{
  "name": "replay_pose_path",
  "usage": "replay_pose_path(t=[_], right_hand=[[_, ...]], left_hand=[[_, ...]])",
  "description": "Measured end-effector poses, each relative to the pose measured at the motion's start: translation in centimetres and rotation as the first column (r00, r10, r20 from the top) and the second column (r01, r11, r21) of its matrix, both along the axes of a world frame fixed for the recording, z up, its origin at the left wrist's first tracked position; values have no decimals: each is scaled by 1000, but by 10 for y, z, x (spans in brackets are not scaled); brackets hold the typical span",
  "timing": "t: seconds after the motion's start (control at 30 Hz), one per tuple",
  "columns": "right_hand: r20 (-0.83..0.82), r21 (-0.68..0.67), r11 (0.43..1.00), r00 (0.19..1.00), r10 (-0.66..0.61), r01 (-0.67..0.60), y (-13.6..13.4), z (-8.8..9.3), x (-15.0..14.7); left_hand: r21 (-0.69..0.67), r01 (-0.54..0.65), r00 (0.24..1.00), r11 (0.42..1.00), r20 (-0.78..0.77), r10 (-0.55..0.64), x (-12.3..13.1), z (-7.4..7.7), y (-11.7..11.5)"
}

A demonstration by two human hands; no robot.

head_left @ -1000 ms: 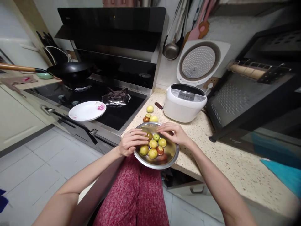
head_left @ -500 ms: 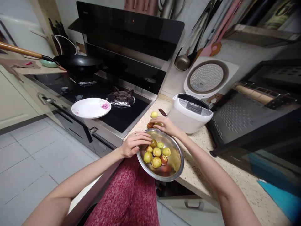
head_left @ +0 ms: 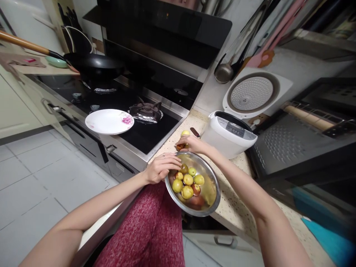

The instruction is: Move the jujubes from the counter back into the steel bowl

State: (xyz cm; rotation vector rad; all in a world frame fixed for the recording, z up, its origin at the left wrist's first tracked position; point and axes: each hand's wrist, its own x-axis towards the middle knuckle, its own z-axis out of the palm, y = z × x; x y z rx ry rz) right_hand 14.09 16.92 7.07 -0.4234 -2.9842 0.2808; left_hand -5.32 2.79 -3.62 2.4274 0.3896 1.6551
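Note:
A steel bowl (head_left: 213,198) holding several yellow-green and reddish-brown fruits (head_left: 188,180) sits at the counter's front edge, partly over my lap. My left hand (head_left: 162,167) grips its left rim, thumb outside and fingers reaching over the inside. Just beyond the bowl, my right hand (head_left: 191,143) curls its fingers over a brown fruit (head_left: 180,147) on the counter. A yellow fruit (head_left: 185,132) lies behind that hand, partly covered by it. Near it is a small dark-handled tool (head_left: 194,132).
A white rice cooker (head_left: 228,139) with its lid up stands right of my right hand. Left are the stove (head_left: 139,139), a floral plate (head_left: 109,121) at its front edge and a black wok (head_left: 94,63). A dark appliance (head_left: 280,148) stands at the right.
The whole view has shifted slightly. My right hand has closed in over the brown fruit and covers more of the yellow one. My left hand stays at the bowl's rim.

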Motion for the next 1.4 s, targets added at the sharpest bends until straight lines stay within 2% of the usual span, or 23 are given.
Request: replay_pose_path(t=[0.1,0.2,0.33,0.47,0.57,0.67,0.83,1.23,1.4], right_hand=[[-18,19,1000,1000,5,-4,-4,3,1],[-194,22,999,980,-34,39,-18,8,13],[-386,-9,994,917,-101,105,-60,14,41],[-396,-94,988,906,-149,121,-106,10,69],[-407,-142,976,888,-212,167,-122,2,85],[-414,-165,967,876,-246,194,-125,-4,96],[-354,-201,959,898,-262,201,-124,-3,105],[-338,-273,951,911,-235,144,-122,-5,109],[-315,-281,955,931,-182,92,-122,-6,106]], left_hand=[[-7,-5,1000,1000,1,5,-1,0,-1],[-24,-9,1000,1000,-11,9,-2,4,-3],[-31,-8,999,999,-40,6,-3,9,-6],[-35,-2,1000,999,-25,1,-3,7,-5],[-38,-9,1000,999,-15,9,-3,6,-4],[-46,-24,999,999,-42,22,-4,8,-6],[-36,-42,998,998,-48,41,-5,10,-7],[-71,-74,997,995,-31,72,-5,8,-7],[-61,-64,998,996,-7,64,-5,6,-6]])
